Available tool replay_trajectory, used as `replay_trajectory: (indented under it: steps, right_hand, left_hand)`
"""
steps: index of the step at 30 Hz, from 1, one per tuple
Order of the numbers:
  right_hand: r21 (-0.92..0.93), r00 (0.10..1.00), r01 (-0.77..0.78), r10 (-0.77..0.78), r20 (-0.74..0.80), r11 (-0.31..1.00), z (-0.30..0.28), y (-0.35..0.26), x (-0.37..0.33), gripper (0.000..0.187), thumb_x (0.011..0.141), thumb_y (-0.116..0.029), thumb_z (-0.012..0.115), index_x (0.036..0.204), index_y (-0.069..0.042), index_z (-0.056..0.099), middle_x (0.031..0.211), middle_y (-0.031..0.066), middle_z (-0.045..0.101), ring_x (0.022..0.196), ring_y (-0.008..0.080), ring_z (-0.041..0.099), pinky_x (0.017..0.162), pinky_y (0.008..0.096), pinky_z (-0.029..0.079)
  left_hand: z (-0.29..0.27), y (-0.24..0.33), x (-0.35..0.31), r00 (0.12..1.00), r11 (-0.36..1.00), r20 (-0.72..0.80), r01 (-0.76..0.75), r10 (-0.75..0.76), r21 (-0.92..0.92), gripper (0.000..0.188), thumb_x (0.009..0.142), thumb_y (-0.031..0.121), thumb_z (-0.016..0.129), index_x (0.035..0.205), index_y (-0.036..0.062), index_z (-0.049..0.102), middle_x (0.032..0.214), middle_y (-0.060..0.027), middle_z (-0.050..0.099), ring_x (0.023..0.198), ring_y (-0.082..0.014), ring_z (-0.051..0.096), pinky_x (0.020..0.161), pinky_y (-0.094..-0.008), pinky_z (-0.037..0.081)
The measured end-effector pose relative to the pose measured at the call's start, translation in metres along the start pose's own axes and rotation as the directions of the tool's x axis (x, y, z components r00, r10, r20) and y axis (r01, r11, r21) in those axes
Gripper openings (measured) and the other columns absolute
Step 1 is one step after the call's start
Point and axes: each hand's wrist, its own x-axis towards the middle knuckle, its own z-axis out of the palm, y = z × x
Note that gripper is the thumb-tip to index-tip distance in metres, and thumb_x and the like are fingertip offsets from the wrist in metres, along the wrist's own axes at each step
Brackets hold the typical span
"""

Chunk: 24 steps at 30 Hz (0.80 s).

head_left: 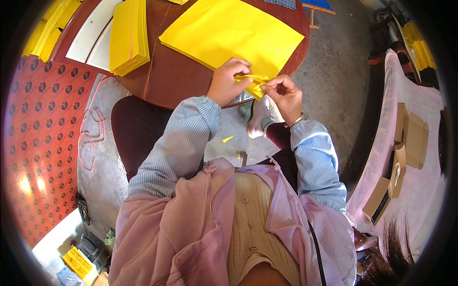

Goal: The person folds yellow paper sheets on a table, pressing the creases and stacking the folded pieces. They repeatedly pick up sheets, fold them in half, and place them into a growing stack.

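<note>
Both my hands are at the near corner of a broad stack of flat yellow sheets (pixel 231 33) on a round red-brown table (pixel 174 76). My left hand (pixel 225 82) pinches a folded yellow sheet edge (pixel 256 89) between thumb and fingers. On the other side of that fold, my right hand (pixel 287 97) grips it with thumb and fingertips. The folded part sticks out past the table's edge, over my shoe (pixel 261 117). Whether it is one sheet or several layers, I cannot tell.
A thick pile of folded yellow pieces (pixel 129 40) stands at the table's left. A red patterned board (pixel 47 138) lies far left, beside a looped pink cord (pixel 98 126). At right, opened cardboard boxes (pixel 398 152) rest on a pink cloth (pixel 400 90). A yellow scrap (pixel 228 139) lies on the floor.
</note>
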Motion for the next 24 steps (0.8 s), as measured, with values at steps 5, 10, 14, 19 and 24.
replay_trajectory:
  steps: [5, 10, 14, 19, 24]
  right_hand:
    - [-0.135, 0.999, 0.046, -0.045, 0.011, 0.99, -0.002, -0.006, -0.003, 0.01, 0.092, -0.002, 0.081, 0.101, 0.001, 0.075, 0.099, 0.0023, 0.07, 0.088, 0.0108, 0.066, 0.083, 0.026, 0.054]
    - [-0.192, 0.997, 0.083, -0.083, 0.007, 0.978, -0.003, -0.01, 0.0, 0.011, 0.09, -0.003, 0.083, 0.099, 0.0, 0.079, 0.094, 0.0044, 0.073, 0.084, 0.0124, 0.067, 0.076, 0.0272, 0.053]
    - [-0.076, 1.0, 0.025, -0.026, -0.006, 0.997, 0.0, -0.009, 0.002, 0.011, 0.09, -0.002, 0.083, 0.099, 0.002, 0.078, 0.094, 0.0055, 0.073, 0.086, 0.0129, 0.068, 0.078, 0.0276, 0.054]
    - [-0.047, 1.0, 0.002, -0.002, -0.005, 0.999, 0.001, -0.008, 0.001, 0.011, 0.09, -0.001, 0.082, 0.099, 0.003, 0.077, 0.094, 0.006, 0.073, 0.087, 0.0132, 0.069, 0.08, 0.0271, 0.055]
    - [-0.066, 1.0, 0.001, 0.0, 0.014, 0.998, -0.001, -0.007, 0.001, 0.01, 0.091, 0.0, 0.081, 0.1, 0.002, 0.076, 0.098, 0.005, 0.072, 0.089, 0.0124, 0.068, 0.084, 0.0278, 0.055]
  left_hand:
    - [0.006, -0.005, 0.004, 0.992, 0.982, -0.086, 0.071, -0.087, -0.176, 0.015, 0.086, 0.005, 0.077, 0.097, -0.0022, 0.07, 0.115, -0.0136, 0.071, 0.101, -0.0229, 0.073, 0.093, -0.0325, 0.058]
    - [0.006, -0.009, 0.004, 0.995, 0.982, -0.07, 0.058, -0.072, -0.178, 0.014, 0.087, 0.005, 0.076, 0.098, -0.0025, 0.07, 0.116, -0.0134, 0.071, 0.103, -0.0216, 0.072, 0.094, -0.032, 0.058]
    - [0.001, -0.009, 0.003, 0.997, 0.981, -0.019, 0.065, -0.069, -0.181, 0.017, 0.086, 0.001, 0.073, 0.103, -0.0027, 0.069, 0.119, -0.014, 0.07, 0.108, -0.0223, 0.072, 0.098, -0.033, 0.057]
    - [-0.01, -0.009, 0.002, 0.984, 0.97, 0.176, 0.061, -0.02, -0.235, 0.032, 0.088, -0.007, 0.063, 0.119, -0.0011, 0.065, 0.135, -0.0119, 0.057, 0.125, -0.0212, 0.064, 0.111, -0.0337, 0.049]
    - [-0.013, -0.008, 0.003, 0.974, 0.964, 0.223, 0.094, -0.038, -0.248, 0.038, 0.087, -0.008, 0.064, 0.124, -0.0013, 0.063, 0.136, -0.0109, 0.055, 0.129, -0.0216, 0.063, 0.113, -0.0345, 0.048]
